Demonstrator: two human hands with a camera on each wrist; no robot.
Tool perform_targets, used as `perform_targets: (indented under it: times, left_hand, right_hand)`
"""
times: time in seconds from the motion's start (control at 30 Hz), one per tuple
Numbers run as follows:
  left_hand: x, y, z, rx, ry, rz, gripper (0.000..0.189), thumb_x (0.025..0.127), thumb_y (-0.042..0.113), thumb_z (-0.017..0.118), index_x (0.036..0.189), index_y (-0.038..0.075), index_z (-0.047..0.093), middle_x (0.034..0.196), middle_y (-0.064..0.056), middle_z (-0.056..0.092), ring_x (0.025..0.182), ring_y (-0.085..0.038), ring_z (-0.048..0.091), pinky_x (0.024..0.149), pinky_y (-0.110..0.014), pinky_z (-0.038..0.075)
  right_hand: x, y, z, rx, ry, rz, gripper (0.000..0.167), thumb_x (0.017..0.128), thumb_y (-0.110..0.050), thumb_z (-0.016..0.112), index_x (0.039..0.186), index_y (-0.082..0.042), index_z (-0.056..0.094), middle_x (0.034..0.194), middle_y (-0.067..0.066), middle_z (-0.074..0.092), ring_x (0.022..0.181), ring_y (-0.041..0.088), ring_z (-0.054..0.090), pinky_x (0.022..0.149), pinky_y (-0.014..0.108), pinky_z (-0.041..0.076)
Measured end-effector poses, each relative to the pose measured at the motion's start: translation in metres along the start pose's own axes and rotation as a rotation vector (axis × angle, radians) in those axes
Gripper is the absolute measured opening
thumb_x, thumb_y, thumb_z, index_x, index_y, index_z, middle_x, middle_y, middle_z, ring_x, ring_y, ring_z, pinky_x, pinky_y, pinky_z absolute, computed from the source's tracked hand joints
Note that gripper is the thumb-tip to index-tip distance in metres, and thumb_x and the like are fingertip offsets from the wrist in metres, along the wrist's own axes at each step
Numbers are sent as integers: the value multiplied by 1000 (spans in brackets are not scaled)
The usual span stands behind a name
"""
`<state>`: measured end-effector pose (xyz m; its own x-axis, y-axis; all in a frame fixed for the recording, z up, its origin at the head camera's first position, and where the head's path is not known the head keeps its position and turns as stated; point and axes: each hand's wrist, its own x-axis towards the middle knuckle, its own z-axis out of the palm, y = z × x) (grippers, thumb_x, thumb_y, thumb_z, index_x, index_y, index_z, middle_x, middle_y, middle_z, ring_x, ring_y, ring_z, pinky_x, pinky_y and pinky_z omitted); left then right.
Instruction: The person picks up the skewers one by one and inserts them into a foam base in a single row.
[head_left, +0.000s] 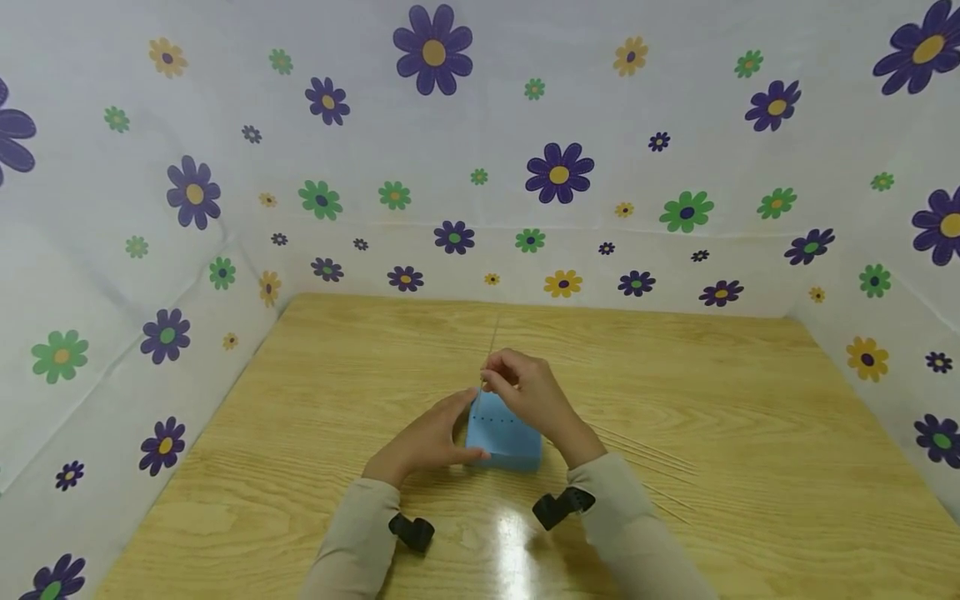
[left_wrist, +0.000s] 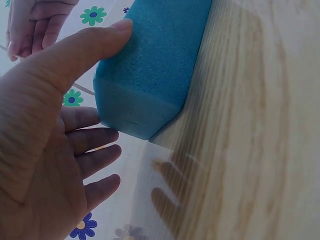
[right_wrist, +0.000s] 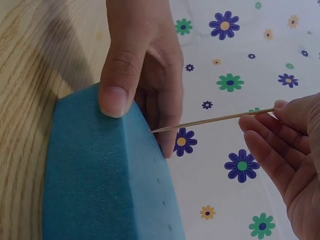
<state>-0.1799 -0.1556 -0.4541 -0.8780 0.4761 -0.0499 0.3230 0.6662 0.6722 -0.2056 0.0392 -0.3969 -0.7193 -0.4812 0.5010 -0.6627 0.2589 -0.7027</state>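
Note:
A blue foam block [head_left: 513,442] sits on the table, with a row of several small dark holes [head_left: 492,420] across its top. My left hand [head_left: 431,435] steadies it at the left end, the thumb [left_wrist: 117,35] on the near side and the fingers toward the far side. Between thumb and forefinger, my right hand [head_left: 534,398] pinches a thin wooden skewer [right_wrist: 215,120]. Its pointed tip meets the block's top face near the left hand's fingers, in line with the holes. The skewer's other end rises above the right hand and leans slightly away.
Several loose skewers [head_left: 648,454] lie on the wooden table [head_left: 750,400] to the right of the block, partly behind the right forearm. A white flowered cloth [head_left: 495,125] encloses the back and both sides. Each wrist wears a black camera [head_left: 412,532].

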Motion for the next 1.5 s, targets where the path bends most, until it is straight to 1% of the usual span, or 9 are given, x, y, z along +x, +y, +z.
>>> perform_targets:
  times: [0.13, 0.33, 0.5, 0.63, 0.87, 1.0, 1.17, 1.33, 1.5]
  left_hand:
    - [-1, 0, 0, -4, -1, 6, 99, 79, 47, 74, 152, 10, 19, 154, -8, 24, 141, -27, 24, 111, -46, 27]
    - [0, -1, 0, -5, 1, 26, 96, 80, 46, 73, 153, 16, 18, 155, -5, 23, 141, -26, 23, 111, -46, 27]
    - [-1, 0, -1, -2, 0, 29, 95, 80, 46, 73, 153, 16, 19, 155, -7, 23, 140, -29, 24, 110, -49, 27]
    - [-2, 2, -1, -2, -8, 19, 95, 81, 47, 72, 153, 16, 18, 155, -8, 23, 140, -31, 23, 110, -51, 27]
    - [-2, 2, -2, -4, -5, 25, 94, 81, 47, 72, 152, 15, 20, 154, -10, 23, 140, -32, 24, 110, -51, 28]
    - [-2, 2, -1, -15, -8, 39, 96, 81, 46, 73, 153, 17, 17, 154, -9, 23, 140, -31, 24, 110, -50, 27]
    - [-1, 2, -1, -13, -5, 46, 96, 80, 46, 73, 153, 16, 18, 154, -9, 25, 140, -30, 25, 110, -49, 27]
    - [0, 3, -1, 13, 7, 10, 97, 79, 46, 74, 151, 10, 22, 153, -11, 28, 139, -31, 27, 110, -49, 28]
    - [1, 3, 0, 37, -2, -18, 100, 78, 48, 75, 151, 6, 21, 153, -13, 27, 139, -30, 26, 111, -47, 27]
  right_hand:
    - [-1, 4, 5, -36, -32, -8, 6, 91, -4, 62, 88, 0, 64, 80, 8, 66, 70, 19, 65, 61, 25, 53]
    - [-3, 6, 10, -84, -72, 20, 6, 90, -2, 63, 84, -1, 65, 76, 4, 65, 64, 11, 60, 54, 20, 49]
    - [-3, 7, 12, -72, -118, 51, 7, 90, -2, 62, 85, 0, 66, 75, 7, 65, 64, 14, 62, 55, 20, 50]
    - [-2, 6, 12, -52, -145, 69, 9, 91, -2, 61, 85, 2, 66, 75, 10, 66, 64, 21, 64, 56, 20, 50]
    - [-2, 4, 13, -53, -159, 72, 9, 92, -2, 60, 87, 3, 65, 79, 14, 66, 67, 21, 66, 59, 19, 51]
    - [-5, 7, 14, -40, -146, 122, 10, 92, -4, 60, 91, 2, 68, 81, 14, 68, 68, 20, 67, 60, 19, 52]
    - [-10, 12, 12, -33, -113, 169, 18, 92, -7, 61, 103, 4, 70, 86, 13, 71, 72, 18, 68, 63, 19, 53]
    - [-14, 13, 3, -17, -49, 196, 21, 91, -7, 63, 108, 4, 68, 95, 13, 70, 76, 18, 69, 66, 22, 55]
    - [-20, 15, -10, -27, -8, 227, 20, 90, -6, 64, 107, 2, 70, 94, 12, 71, 75, 17, 69, 65, 23, 55]
